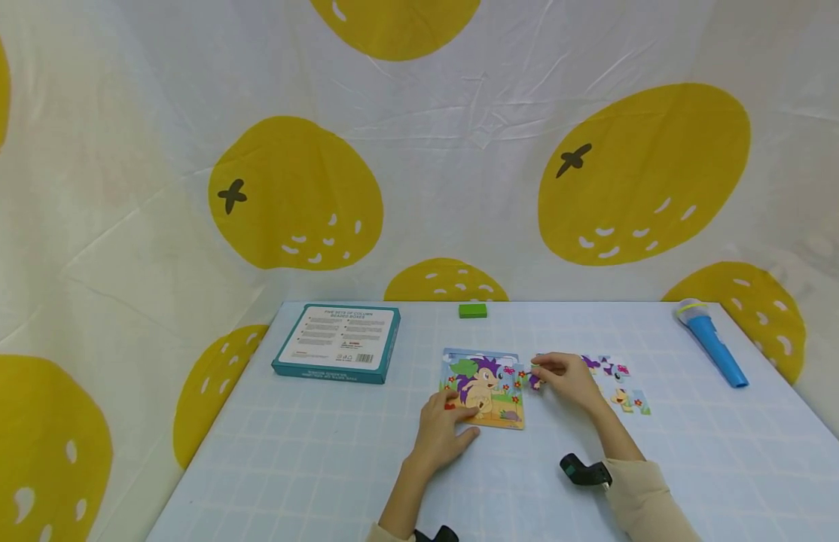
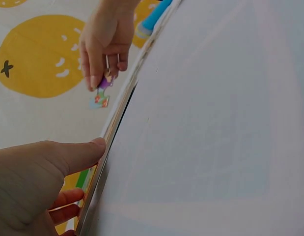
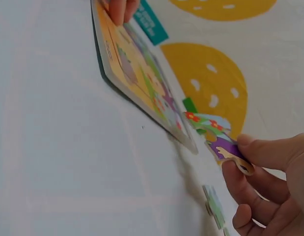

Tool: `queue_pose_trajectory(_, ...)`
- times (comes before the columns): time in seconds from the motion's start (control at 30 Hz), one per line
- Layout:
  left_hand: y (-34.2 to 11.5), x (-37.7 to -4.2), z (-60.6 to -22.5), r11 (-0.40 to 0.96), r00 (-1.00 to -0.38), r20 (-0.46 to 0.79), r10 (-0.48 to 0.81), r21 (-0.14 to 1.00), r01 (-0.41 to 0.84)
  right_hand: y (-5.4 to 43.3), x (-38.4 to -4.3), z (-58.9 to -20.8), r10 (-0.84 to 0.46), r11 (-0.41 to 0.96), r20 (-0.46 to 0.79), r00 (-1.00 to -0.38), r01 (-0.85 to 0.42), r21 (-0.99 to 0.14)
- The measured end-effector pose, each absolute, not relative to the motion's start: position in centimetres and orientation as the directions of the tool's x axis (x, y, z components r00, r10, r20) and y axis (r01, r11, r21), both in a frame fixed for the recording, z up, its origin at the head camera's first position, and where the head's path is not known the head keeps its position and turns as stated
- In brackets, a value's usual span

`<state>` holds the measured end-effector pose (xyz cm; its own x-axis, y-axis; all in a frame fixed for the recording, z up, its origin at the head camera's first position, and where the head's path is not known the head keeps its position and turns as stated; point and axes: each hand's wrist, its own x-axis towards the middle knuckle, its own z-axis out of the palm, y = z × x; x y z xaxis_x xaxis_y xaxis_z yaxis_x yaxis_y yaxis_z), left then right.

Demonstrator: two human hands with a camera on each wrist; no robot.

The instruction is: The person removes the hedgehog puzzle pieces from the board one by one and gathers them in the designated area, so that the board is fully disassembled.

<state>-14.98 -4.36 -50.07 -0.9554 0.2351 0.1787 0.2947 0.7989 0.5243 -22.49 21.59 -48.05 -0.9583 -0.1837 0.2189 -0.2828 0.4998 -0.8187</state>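
Observation:
A square puzzle board [image 1: 514, 421] with a purple-spined hedgehog picture lies on the table. My left hand [image 1: 438, 430] rests on its near left part, with fingers over the picture and the thumb [image 2: 85, 156] along its near edge. To the right of the board, my right hand [image 1: 570, 378] pinches a puzzle piece [image 3: 224, 147] between thumb and fingers. That piece shows purple, green and red flowers, and hangs close beside the board's right edge. Several loose puzzle pieces [image 1: 630, 401] lie beyond the right hand, some partly hidden by it.
A teal-edged box [image 1: 341, 342] with printed text lies at the back left. A small green block [image 1: 472, 311] sits near the back edge. At the far right is a blue toy microphone [image 1: 718, 350]. A fruit-patterned curtain [image 1: 460, 181] hangs behind the table.

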Motion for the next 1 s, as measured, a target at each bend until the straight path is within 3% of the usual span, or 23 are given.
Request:
queue_pose_trajectory(0.23,-4.3,-14.9,-49.9,0.802,-0.963,0.159,0.217,0.533,0.269,23.8,-21.4,-47.8,-0.133,0.638,0.189,-0.973,-0.230,-0.735)
queue_pose_trajectory(0.43,-4.3,-15.0,-50.0,0.796,-0.962,0.155,0.224,0.540,0.272,24.5,-20.9,-47.6,-0.176,0.713,0.162,-0.971,-0.240,-0.658)
queue_pose_trajectory(1.0,-4.2,-14.9,-50.0,0.799,-0.963,0.151,0.223,0.538,0.269,23.9,-20.5,-47.8,-0.274,0.812,0.122,-0.954,-0.297,-0.502)
